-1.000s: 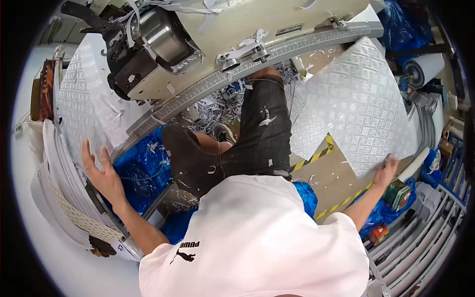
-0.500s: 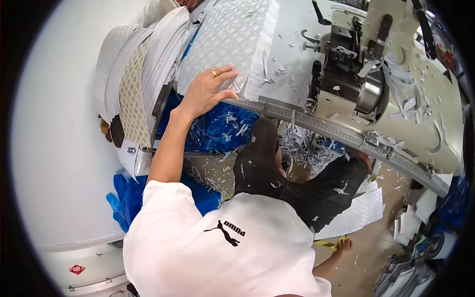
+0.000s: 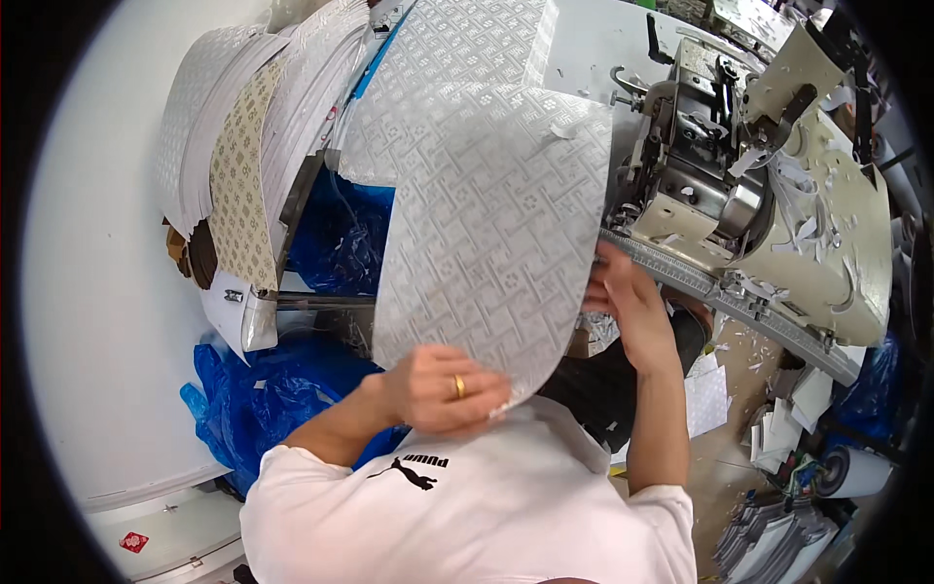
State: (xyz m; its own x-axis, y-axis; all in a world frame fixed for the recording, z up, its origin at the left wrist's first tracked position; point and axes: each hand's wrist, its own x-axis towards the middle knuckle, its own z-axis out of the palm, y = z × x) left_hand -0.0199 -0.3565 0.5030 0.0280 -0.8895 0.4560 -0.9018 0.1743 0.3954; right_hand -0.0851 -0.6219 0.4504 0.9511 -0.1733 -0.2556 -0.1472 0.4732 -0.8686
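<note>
A large silver-white sheet of embossed patterned paper (image 3: pixel 486 234) stretches from the table towards my body, its near edge bent. My left hand (image 3: pixel 443 389), with a gold ring, is closed on that near edge. At the sheet's right edge is my right hand (image 3: pixel 628 302), its fingers bent, partly blurred and partly hidden. I cannot tell whether it grips the paper. More of the same patterned paper (image 3: pixel 467 39) lies on the table beyond.
A cream machine with a metal roller (image 3: pixel 744 204) stands right, with paper strips on it. A ruled metal bar (image 3: pixel 681 273) runs along the table's front. Patterned sheets (image 3: pixel 243 165) hang over the left side. Blue plastic (image 3: pixel 253 409) lies below. Stacked paper offcuts (image 3: pixel 778 535) sit lower right.
My left hand has come from the table back towards my body, drawing the sheet with it. My right hand has risen from low at my right side to the sheet's right edge.
</note>
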